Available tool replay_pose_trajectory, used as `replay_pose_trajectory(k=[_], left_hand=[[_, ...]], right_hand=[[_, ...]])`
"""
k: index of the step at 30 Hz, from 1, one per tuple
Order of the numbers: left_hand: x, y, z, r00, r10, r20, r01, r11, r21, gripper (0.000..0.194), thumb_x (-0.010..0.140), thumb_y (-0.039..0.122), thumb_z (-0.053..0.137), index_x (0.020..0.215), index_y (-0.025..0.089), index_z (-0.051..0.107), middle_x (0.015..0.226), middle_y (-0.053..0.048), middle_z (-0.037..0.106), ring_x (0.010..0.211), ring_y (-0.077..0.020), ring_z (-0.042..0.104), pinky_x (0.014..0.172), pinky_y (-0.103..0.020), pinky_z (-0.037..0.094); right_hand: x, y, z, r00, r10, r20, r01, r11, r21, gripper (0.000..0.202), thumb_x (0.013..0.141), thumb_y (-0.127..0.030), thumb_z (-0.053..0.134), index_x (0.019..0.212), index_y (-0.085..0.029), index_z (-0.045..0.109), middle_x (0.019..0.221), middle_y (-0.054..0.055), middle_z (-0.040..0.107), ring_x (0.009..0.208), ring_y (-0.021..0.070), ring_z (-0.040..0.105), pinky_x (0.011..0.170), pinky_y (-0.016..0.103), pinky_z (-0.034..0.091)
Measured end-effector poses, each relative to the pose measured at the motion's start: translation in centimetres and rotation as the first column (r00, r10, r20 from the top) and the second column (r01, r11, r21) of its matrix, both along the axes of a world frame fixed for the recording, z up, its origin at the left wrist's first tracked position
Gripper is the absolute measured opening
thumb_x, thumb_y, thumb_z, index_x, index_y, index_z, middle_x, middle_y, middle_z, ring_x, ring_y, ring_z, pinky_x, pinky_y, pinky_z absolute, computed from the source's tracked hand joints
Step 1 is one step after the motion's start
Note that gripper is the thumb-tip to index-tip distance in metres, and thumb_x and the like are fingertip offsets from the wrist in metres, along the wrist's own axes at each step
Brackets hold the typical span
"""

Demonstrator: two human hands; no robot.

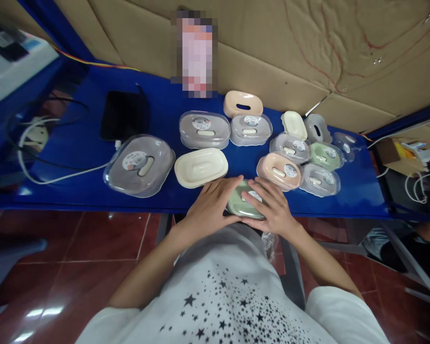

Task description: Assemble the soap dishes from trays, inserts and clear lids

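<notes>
At the table's front edge, my left hand (209,203) and my right hand (274,205) hold a green box (240,203) with a clear lid and a round label between them. Left of it lies an open cream dish (201,167). A peach lidded box (281,171) stands just right of my right hand. Behind are two clear-lidded boxes, one at the left (204,129) and one at the right (251,129). A larger clear-lidded box (139,165) stands further left.
More boxes, one green (326,156) and one grey (317,129), cluster at the right. A black device (123,115) with a white cable (57,181) lies at the left. Cardboard (254,48) lines the blue table's (157,203) back.
</notes>
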State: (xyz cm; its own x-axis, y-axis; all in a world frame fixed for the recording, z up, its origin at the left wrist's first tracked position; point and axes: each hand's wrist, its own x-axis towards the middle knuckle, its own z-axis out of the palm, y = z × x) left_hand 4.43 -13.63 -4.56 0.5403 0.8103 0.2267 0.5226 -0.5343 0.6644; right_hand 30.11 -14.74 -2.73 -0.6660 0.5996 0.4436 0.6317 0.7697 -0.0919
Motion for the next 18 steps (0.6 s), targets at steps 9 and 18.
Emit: replay_pose_trajectory(k=[9, 18], left_hand=[[0.2, -0.1, 0.5, 1.0, -0.005, 0.002, 0.005, 1.0, 0.007, 0.101, 0.089, 0.053, 0.087, 0.168, 0.029, 0.029, 0.161, -0.014, 0.056, 0.149, -0.0371, 0.054, 0.124, -0.056, 0.043], [-2.9, -1.6, 1.0, 0.979, 0.179, 0.095, -0.199, 0.933, 0.299, 0.068, 0.102, 0.032, 0.074, 0.161, 0.029, 0.041, 0.156, -0.015, 0.06, 0.145, -0.0338, 0.059, 0.117, -0.053, 0.053]], right_hand=[[1.5, -1.3, 0.3, 0.996, -0.016, 0.084, 0.028, 0.989, -0.147, 0.091, 0.099, -0.045, 0.078, 0.174, -0.038, 0.028, 0.17, 0.011, 0.047, 0.161, 0.0413, 0.039, 0.124, 0.068, 0.046], [6.4, 3.5, 8.5, 0.987, -0.158, 0.001, 0.158, 0.983, -0.091, 0.087, 0.097, -0.046, 0.08, 0.171, -0.042, 0.035, 0.174, 0.005, 0.044, 0.157, 0.0391, 0.047, 0.128, 0.066, 0.043]])
